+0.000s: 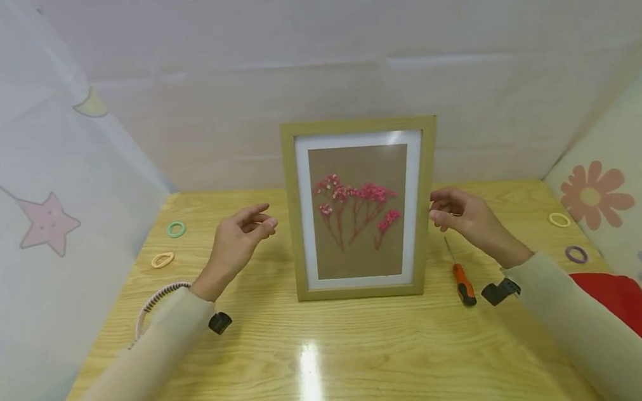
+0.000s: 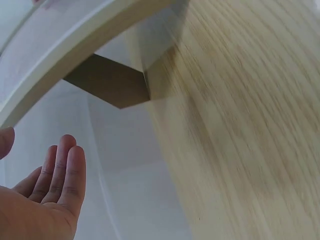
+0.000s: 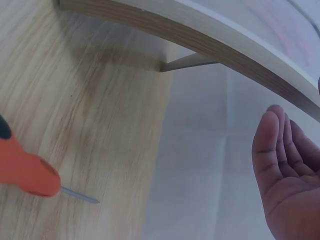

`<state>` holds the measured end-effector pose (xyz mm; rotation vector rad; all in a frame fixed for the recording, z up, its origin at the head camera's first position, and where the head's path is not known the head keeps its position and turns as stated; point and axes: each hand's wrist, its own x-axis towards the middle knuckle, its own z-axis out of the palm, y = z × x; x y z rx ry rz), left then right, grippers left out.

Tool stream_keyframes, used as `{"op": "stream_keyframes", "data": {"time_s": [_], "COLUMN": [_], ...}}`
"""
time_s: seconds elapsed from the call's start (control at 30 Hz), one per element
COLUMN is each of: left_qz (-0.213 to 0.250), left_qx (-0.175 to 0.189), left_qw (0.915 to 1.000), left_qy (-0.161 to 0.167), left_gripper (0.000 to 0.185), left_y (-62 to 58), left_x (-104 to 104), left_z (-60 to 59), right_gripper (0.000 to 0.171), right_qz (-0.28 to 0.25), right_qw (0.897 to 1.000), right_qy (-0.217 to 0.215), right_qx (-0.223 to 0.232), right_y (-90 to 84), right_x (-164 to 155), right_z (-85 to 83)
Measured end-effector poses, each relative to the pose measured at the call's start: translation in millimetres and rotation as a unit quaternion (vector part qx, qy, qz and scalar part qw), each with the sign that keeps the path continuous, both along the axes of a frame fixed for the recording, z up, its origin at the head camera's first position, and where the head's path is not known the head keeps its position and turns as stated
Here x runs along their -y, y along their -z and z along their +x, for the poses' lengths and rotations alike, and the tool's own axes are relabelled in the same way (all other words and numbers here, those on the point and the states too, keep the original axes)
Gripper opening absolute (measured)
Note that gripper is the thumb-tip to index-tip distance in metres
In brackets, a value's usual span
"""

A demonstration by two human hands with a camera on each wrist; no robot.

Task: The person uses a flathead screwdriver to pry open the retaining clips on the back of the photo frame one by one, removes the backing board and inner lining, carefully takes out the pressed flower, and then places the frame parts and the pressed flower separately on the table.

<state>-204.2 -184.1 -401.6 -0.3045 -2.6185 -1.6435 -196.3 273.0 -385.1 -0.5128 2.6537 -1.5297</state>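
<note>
both hands hover beside an upright picture frame on the wooden surface

the surface [image 1: 369, 362] carries the picture frame [image 1: 364, 208], standing upright at its middle toward the back on a rear prop. the left hand [image 1: 240, 241] is near the frame's left edge, apart, grip relaxed and spread, holding nothing; the right hand [image 1: 462, 217] is just beside the right edge, fingers loosely bent, contact unclear. a nudge could likely tip the frame. an orange screwdriver [image 1: 461, 275] lies close by; hair ties [image 1: 176, 229] sit near the edges.
</note>
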Motion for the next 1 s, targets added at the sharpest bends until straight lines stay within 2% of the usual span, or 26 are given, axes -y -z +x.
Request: {"op": "stream_keyframes", "data": {"time_s": [0.2, 0.43, 0.6, 0.7, 0.83, 1.0], "left_qz": [0.036, 0.081, 0.124, 0.140, 0.151, 0.169], "left_qx": [0.011, 0.030, 0.038, 0.048, 0.067, 0.070], "left_qw": [0.9992, 0.9961, 0.9914, 0.9889, 0.9856, 0.9811], "left_qy": [0.014, 0.020, 0.020, 0.007, -0.032, -0.063], "left_gripper": [0.047, 0.039, 0.034, 0.031, 0.027, 0.024], "left_y": [1.6, 3.0, 2.1, -1.7, -8.3, -12.7], "left_x": [-11, -24, -30, -34, -41, -46], "left_z": [4.3, 5.8, 7.7, 10.9, 16.2, 21.1], "right_gripper": [0.039, 0.026, 0.022, 0.017, 0.013, 0.011], "right_qz": [0.048, 0.049, 0.080, 0.114, 0.156, 0.177], "right_qw": [0.999, 0.998, 0.996, 0.993, 0.983, 0.970], "right_qy": [0.008, 0.006, 0.026, 0.033, 0.038, 0.054], "right_qx": [0.018, 0.029, 0.021, -0.019, -0.089, -0.160], "right_y": [1.3, 1.3, 2.5, 3.9, 2.8, -0.4], "right_x": [7, 13, 15, 17, 21, 26], "right_z": [3.0, 4.9, 5.8, 7.0, 10.3, 13.9]}}
